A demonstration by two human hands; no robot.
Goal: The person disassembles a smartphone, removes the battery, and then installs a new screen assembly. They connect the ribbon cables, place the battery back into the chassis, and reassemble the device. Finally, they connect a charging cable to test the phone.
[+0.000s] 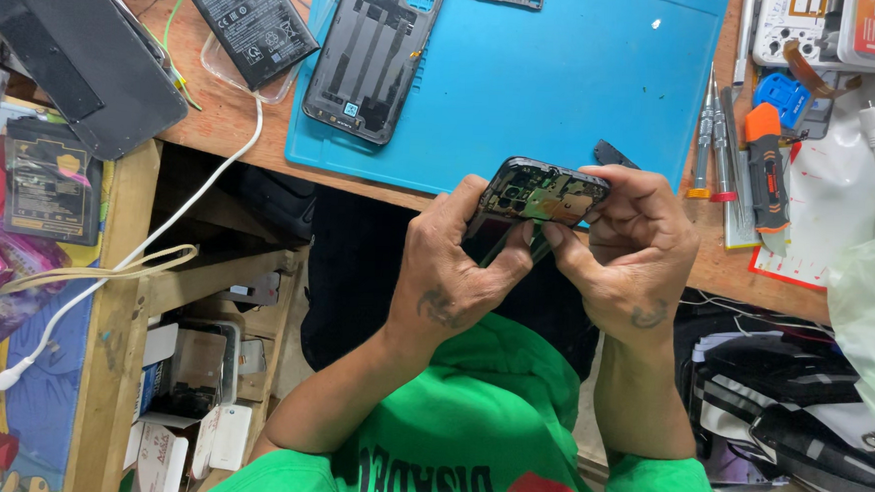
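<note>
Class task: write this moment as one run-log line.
left hand: grips opened phone | right hand: fingers on phone's top end | phone: held above blue mat edge | back cover: on mat

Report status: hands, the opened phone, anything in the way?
Left hand and right hand both grip the opened black phone with exposed circuit board. Held above blue rubber work mat. Nothing obstructing.

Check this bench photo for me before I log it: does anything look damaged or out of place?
The black phone held by the left hand and right hand has its back off, circuit board exposed.
</note>
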